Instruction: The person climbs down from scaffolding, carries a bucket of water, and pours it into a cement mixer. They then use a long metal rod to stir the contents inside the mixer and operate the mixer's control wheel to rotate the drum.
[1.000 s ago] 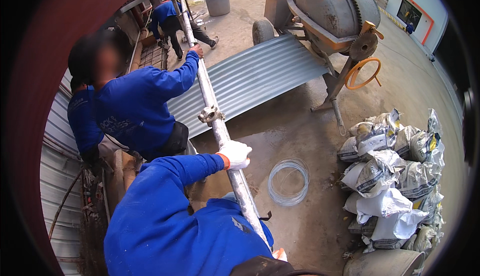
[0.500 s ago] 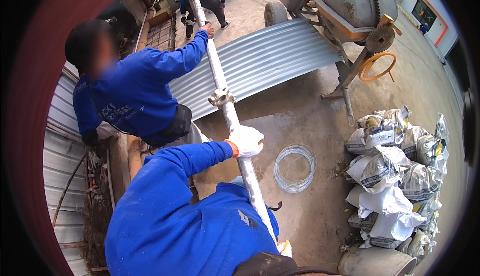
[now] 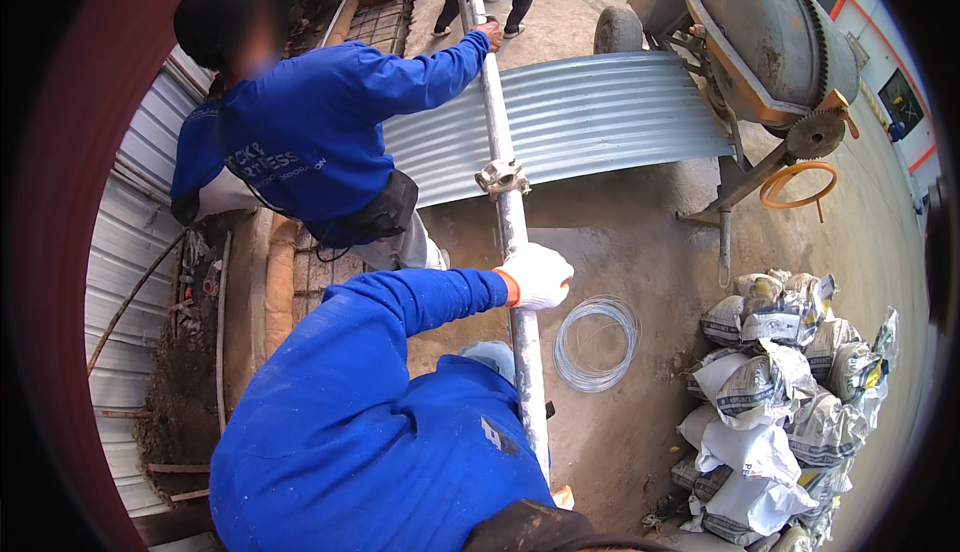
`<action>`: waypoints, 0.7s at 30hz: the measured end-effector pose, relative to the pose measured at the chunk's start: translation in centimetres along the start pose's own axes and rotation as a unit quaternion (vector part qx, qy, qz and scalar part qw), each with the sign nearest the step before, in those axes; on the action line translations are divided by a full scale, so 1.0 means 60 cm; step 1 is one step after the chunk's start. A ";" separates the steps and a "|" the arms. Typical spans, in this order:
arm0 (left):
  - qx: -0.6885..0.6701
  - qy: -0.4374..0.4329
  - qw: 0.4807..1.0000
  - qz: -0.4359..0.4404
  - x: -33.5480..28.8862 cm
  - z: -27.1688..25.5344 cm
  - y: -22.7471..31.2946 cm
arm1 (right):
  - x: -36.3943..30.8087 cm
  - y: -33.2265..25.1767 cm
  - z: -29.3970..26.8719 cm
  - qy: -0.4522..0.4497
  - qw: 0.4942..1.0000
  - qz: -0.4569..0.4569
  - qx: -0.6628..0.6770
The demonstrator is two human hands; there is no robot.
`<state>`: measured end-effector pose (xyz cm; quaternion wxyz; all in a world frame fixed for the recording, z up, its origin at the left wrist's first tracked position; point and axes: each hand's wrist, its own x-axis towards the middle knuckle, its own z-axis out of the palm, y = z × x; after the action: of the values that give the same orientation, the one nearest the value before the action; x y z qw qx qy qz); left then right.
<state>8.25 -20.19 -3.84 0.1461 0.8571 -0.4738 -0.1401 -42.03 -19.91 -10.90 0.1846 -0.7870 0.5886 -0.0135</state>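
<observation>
Since the earlier frame, in the head view, the gloved left hand (image 3: 538, 275) has shifted toward the wire coil (image 3: 597, 343); it wraps the scuffed, tubular metal pole (image 3: 511, 220), which runs lengthwise away from the body. Left is nearer the knobbly clamp (image 3: 503, 178); the right hand (image 3: 563, 497), mostly hidden, I cannot judge

1 downward fisheye view from head height
</observation>
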 end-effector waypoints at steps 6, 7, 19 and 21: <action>-0.018 0.020 1.000 0.008 -0.002 0.003 -0.001 | 0.029 0.053 0.048 0.014 0.999 0.001 0.036; -0.015 0.015 1.000 0.002 -0.002 0.005 -0.003 | 0.037 0.067 0.059 0.016 0.999 0.005 0.050; -0.128 0.193 0.968 0.093 -0.025 0.022 -0.024 | 0.172 -0.404 -0.092 0.052 0.911 -0.244 0.328; -0.129 0.184 0.969 0.101 -0.033 0.028 -0.030 | 0.189 -0.479 -0.078 0.028 0.892 -0.272 0.359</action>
<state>8.01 -17.80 -5.88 0.3537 0.7898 -0.5005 -0.0245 -13.17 -24.86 0.06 0.4270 -0.7956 0.3117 -0.2959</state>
